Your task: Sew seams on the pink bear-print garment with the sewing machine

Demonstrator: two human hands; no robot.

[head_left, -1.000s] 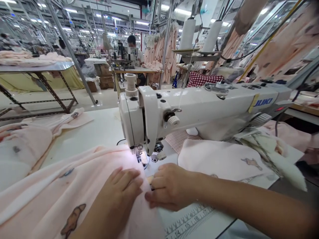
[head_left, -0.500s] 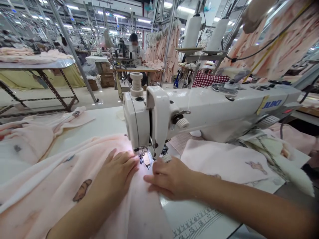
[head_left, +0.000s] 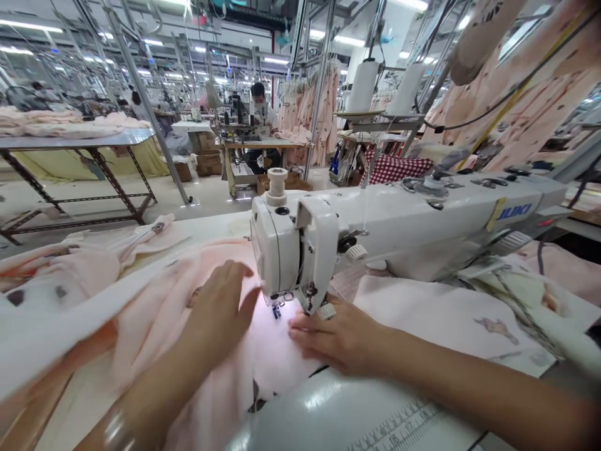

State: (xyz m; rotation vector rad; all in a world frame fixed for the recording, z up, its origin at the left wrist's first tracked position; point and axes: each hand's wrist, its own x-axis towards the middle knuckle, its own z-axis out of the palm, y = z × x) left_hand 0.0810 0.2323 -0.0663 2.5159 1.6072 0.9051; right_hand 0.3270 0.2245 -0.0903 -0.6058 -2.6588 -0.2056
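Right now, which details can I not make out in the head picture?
In the head view:
Underside of left hand: hidden by its back; contact with pink cloth unclear.
Part of right hand: behind the lower white knob.
Needle tip: too small near the metal foot.
Ruler: near end cut by the bottom edge.

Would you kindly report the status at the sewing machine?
Left hand at pink fabric; right hand touching it near presser foot; pale piece off to right.
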